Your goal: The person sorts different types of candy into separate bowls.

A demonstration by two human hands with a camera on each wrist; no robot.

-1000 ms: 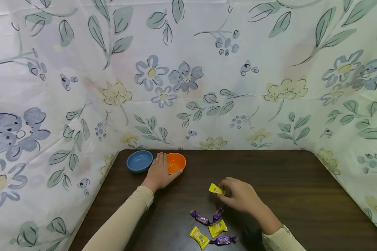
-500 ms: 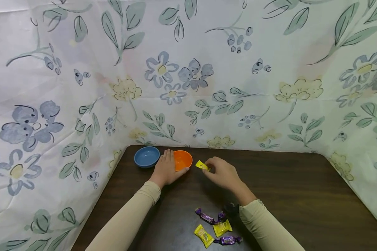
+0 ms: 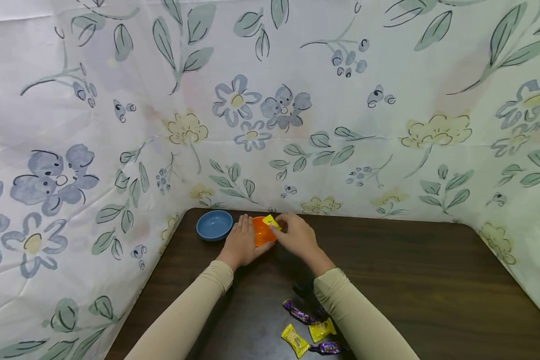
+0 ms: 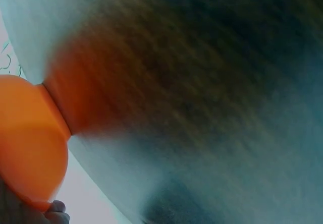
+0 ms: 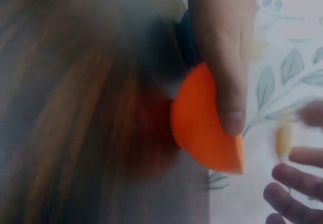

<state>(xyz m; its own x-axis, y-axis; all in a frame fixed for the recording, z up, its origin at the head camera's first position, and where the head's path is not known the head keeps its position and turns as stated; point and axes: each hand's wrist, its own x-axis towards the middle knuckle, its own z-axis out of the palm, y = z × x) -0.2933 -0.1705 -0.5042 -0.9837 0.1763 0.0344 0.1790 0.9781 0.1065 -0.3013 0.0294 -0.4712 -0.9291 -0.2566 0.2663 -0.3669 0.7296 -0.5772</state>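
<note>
My left hand [image 3: 239,246] rests along the left and near side of an orange bowl [image 3: 261,235], fingers straight and thumb spread. In the right wrist view its thumb [image 5: 229,98] lies against the bowl's rim. My right hand [image 3: 298,237] pinches a yellow wrapped candy [image 3: 271,221] over the bowl's right rim; this candy [image 5: 284,139] is blurred in the right wrist view. From the left wrist, the orange bowl [image 4: 33,138] fills the left edge, with fingertips [image 4: 58,215] beneath it.
A blue bowl [image 3: 214,226] stands just left of the orange one. Two yellow candies, one here [image 3: 294,341], and purple candies, one here [image 3: 299,314], lie on the dark wooden table [image 3: 414,280] nearer the front. A floral cloth [image 3: 319,165] hangs behind the table.
My right hand has carried the yellow candy left and away from me, from above the table to the orange bowl's rim. The left hand has stayed at the bowl. The view has shifted slightly.
</note>
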